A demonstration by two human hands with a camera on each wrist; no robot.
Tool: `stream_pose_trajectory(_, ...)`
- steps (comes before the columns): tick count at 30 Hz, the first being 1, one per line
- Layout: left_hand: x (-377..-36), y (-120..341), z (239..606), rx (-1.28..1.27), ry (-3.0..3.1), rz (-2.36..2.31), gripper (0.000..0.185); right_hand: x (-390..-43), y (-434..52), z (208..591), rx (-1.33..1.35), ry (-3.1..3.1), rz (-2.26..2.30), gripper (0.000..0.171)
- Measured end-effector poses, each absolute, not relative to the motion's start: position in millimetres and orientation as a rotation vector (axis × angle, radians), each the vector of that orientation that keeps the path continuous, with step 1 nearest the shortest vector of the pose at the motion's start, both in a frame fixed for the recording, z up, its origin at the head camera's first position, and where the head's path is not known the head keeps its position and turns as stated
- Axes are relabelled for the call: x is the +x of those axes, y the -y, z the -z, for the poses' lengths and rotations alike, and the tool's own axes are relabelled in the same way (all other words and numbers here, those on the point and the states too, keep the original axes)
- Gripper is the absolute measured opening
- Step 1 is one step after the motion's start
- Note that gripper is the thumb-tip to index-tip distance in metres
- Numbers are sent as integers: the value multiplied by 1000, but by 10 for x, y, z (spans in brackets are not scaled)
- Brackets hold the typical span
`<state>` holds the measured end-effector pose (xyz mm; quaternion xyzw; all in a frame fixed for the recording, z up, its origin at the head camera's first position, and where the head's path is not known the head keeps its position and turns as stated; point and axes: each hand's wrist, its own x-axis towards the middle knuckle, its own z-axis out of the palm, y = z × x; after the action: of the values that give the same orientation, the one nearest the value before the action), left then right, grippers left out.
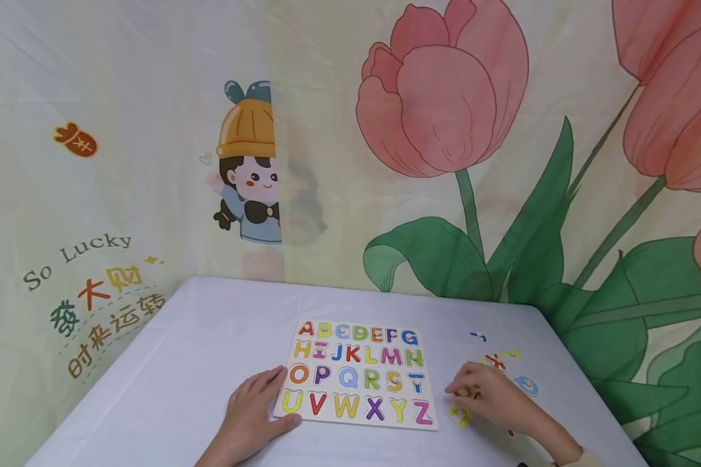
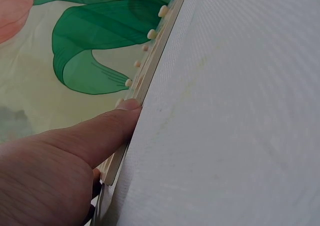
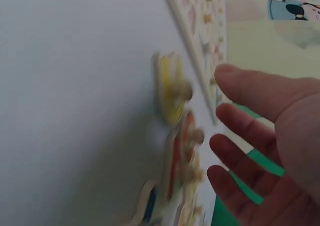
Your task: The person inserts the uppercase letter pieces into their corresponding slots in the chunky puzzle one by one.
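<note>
A wooden alphabet puzzle board with coloured letters and small knobs lies on the white-covered table. My left hand rests at its lower left corner, fingers along the left side and thumb on the front edge. In the left wrist view that thumb presses the board's edge. Right of the board, my right hand hovers over loose letter pieces. The right wrist view shows its fingers spread and empty, beside a yellow knobbed piece and a red piece.
Further pieces lie at the right: a blue one, a light blue ring-shaped one and a red one. A printed curtain with tulips and a cartoon figure hangs behind the table.
</note>
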<state>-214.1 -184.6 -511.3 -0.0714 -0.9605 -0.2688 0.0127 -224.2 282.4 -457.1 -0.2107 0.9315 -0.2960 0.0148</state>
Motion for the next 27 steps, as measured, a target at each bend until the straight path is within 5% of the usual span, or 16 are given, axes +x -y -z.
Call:
stream_pose_trajectory(14,-2175,1857,5187,-232,2983,809,104,-2166,-3110,4775,-912,-2920,851,12)
stream_pose_trajectory(27,-2175,1851,5169,-229,2983,803,105,-2094,-3050,4774,-795,-3084,704,10)
